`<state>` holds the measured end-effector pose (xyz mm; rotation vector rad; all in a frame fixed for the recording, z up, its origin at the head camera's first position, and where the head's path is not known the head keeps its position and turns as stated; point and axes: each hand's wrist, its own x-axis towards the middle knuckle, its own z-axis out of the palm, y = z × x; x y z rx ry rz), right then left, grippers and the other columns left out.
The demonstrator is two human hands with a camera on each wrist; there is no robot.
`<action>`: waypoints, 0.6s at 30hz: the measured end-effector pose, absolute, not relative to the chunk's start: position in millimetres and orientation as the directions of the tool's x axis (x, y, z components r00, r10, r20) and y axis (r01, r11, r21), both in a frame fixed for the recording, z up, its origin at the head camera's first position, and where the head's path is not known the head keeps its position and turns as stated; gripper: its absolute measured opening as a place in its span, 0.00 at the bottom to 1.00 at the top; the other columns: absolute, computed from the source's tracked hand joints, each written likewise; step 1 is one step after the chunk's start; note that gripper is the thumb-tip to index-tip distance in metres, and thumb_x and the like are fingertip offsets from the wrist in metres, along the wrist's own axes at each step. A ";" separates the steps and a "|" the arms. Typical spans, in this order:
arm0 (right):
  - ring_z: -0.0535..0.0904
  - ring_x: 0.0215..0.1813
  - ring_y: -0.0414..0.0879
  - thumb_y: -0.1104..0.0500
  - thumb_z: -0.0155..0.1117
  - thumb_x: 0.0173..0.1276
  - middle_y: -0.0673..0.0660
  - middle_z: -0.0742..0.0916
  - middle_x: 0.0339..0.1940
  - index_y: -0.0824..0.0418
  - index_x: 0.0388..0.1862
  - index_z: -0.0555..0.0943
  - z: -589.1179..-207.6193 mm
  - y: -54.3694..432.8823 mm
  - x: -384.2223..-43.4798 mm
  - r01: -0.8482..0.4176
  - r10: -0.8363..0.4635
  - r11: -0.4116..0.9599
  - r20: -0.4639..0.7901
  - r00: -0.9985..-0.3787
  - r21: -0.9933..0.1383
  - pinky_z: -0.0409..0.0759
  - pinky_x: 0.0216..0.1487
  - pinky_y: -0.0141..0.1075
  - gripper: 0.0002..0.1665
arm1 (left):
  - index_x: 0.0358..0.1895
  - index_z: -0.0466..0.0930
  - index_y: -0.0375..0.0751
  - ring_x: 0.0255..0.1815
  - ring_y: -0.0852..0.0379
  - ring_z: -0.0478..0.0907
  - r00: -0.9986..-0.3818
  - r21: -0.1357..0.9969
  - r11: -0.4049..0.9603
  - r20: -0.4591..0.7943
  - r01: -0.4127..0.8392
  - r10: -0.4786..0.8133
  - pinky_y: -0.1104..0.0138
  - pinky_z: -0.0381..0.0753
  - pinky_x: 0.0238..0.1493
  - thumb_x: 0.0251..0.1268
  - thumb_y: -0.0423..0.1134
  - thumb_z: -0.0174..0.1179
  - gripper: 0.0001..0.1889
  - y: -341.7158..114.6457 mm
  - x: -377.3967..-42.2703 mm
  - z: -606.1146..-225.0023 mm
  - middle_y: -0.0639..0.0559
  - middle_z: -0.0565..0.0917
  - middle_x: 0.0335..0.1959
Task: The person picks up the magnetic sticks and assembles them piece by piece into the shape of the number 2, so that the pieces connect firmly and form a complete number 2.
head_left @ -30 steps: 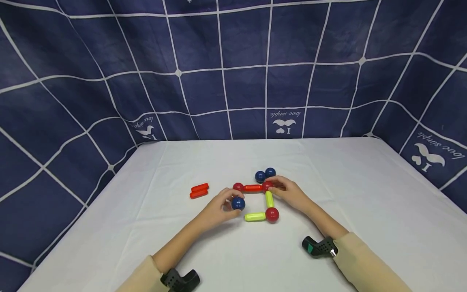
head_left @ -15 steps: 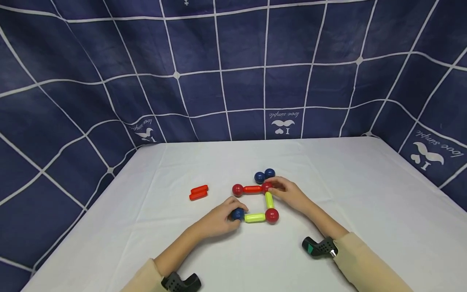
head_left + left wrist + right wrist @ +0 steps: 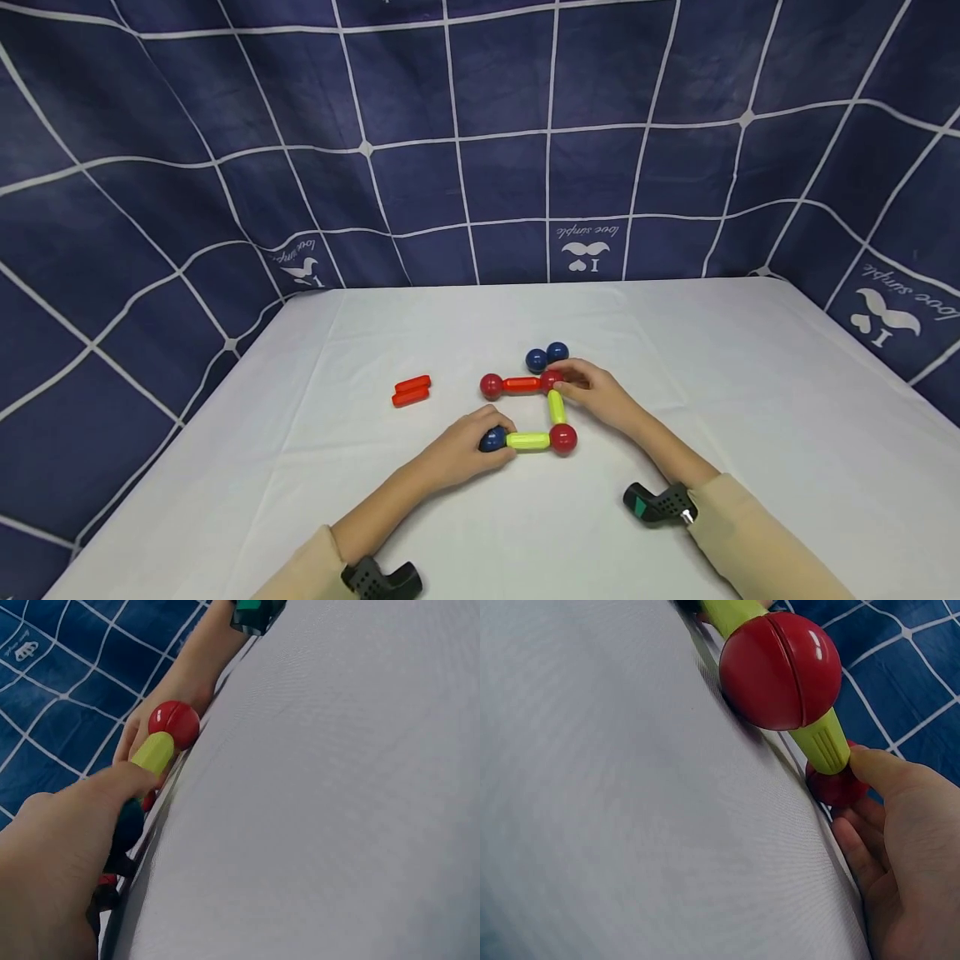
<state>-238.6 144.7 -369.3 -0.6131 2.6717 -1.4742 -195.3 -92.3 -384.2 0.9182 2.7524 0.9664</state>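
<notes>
In the head view my left hand (image 3: 461,446) holds a blue ball (image 3: 492,439) against the left end of a yellow-green rod (image 3: 528,441). That rod runs to a red ball (image 3: 563,438) at the near right corner. From there a second yellow-green rod (image 3: 557,407) leads away to a far red ball (image 3: 551,381), which my right hand (image 3: 596,392) grips between thumb and fingers. A red rod (image 3: 522,384) joins this ball to another red ball (image 3: 491,386) on the left. In the right wrist view, the right thumb touches the rod's end beside the gripped red ball (image 3: 838,785).
Two blue balls (image 3: 547,357) sit together just behind the right hand. Two red rods (image 3: 411,391) lie side by side to the left on the white tablecloth (image 3: 337,467). A dark blue grid-patterned curtain (image 3: 495,175) stands behind and at both sides.
My left hand has brought the blue ball nearer and down to the free end of the yellow-green rod, where they now meet. The right hand has kept its grip on the far red ball.
</notes>
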 end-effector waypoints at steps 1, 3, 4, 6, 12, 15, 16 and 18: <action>0.75 0.53 0.57 0.61 0.55 0.66 0.65 0.77 0.56 0.66 0.57 0.71 -366.0 144.1 -236.3 -0.324 -0.353 0.475 0.160 -0.922 -0.818 0.75 0.54 0.48 0.22 | 0.44 0.75 0.50 0.40 0.64 0.72 -0.819 0.620 0.603 0.115 0.501 0.562 0.71 0.73 0.44 0.59 0.46 0.58 0.11 -92.2 -195.3 -384.4 0.60 0.75 0.40; 0.75 0.53 0.57 0.61 0.55 0.66 0.65 0.77 0.56 0.67 0.57 0.71 -362.3 143.6 -233.9 -0.321 -0.354 0.474 0.156 -0.922 -0.820 0.74 0.54 0.48 0.21 | 0.44 0.75 0.49 0.41 0.63 0.72 -0.824 0.662 0.574 0.119 0.481 0.554 0.71 0.74 0.45 0.59 0.46 0.58 0.11 -92.0 -195.3 -384.7 0.60 0.75 0.40; 0.75 0.53 0.57 0.61 0.55 0.66 0.65 0.77 0.56 0.67 0.57 0.71 -361.4 143.4 -233.5 -0.318 -0.354 0.473 0.154 -0.922 -0.822 0.74 0.54 0.48 0.21 | 0.44 0.75 0.50 0.42 0.63 0.71 -0.827 0.673 0.568 0.119 0.475 0.550 0.71 0.74 0.46 0.59 0.46 0.58 0.11 -91.9 -195.2 -384.6 0.60 0.75 0.40; 0.75 0.53 0.57 0.61 0.55 0.66 0.65 0.77 0.56 0.67 0.57 0.71 -360.6 143.6 -233.0 -0.318 -0.355 0.472 0.153 -0.922 -0.822 0.74 0.54 0.48 0.21 | 0.44 0.75 0.50 0.42 0.63 0.71 -0.832 0.677 0.570 0.116 0.466 0.543 0.70 0.73 0.46 0.58 0.47 0.59 0.12 -92.0 -194.8 -384.2 0.60 0.75 0.40; 0.75 0.52 0.56 0.60 0.55 0.66 0.65 0.77 0.55 0.66 0.57 0.72 -362.0 144.8 -234.0 -0.325 -0.358 0.472 0.158 -0.920 -0.819 0.75 0.53 0.47 0.21 | 0.46 0.75 0.55 0.48 0.62 0.69 -0.840 0.678 0.591 0.072 0.437 0.539 0.63 0.72 0.51 0.55 0.54 0.60 0.17 -94.9 -196.7 -381.9 0.60 0.75 0.44; 0.75 0.52 0.56 0.60 0.55 0.66 0.65 0.77 0.55 0.67 0.57 0.72 -362.1 144.8 -234.1 -0.328 -0.360 0.468 0.161 -0.919 -0.820 0.75 0.54 0.48 0.21 | 0.47 0.75 0.56 0.47 0.61 0.69 -0.848 0.688 0.590 0.068 0.422 0.526 0.63 0.72 0.50 0.55 0.55 0.59 0.17 -98.3 -198.1 -377.4 0.61 0.75 0.43; 0.75 0.52 0.56 0.60 0.55 0.66 0.65 0.77 0.55 0.67 0.57 0.72 -362.0 144.8 -234.1 -0.329 -0.361 0.468 0.162 -0.918 -0.820 0.75 0.54 0.48 0.21 | 0.47 0.75 0.55 0.46 0.62 0.69 -0.852 0.693 0.588 0.076 0.418 0.517 0.64 0.72 0.49 0.56 0.54 0.59 0.17 -99.9 -199.0 -376.1 0.62 0.75 0.42; 0.75 0.52 0.56 0.61 0.55 0.66 0.65 0.77 0.55 0.67 0.57 0.72 -361.7 144.5 -234.0 -0.329 -0.361 0.468 0.162 -0.918 -0.820 0.75 0.54 0.48 0.21 | 0.47 0.75 0.55 0.42 0.62 0.70 -0.864 0.697 0.584 0.102 0.415 0.492 0.67 0.72 0.46 0.59 0.52 0.58 0.14 -103.7 -201.8 -374.3 0.62 0.75 0.39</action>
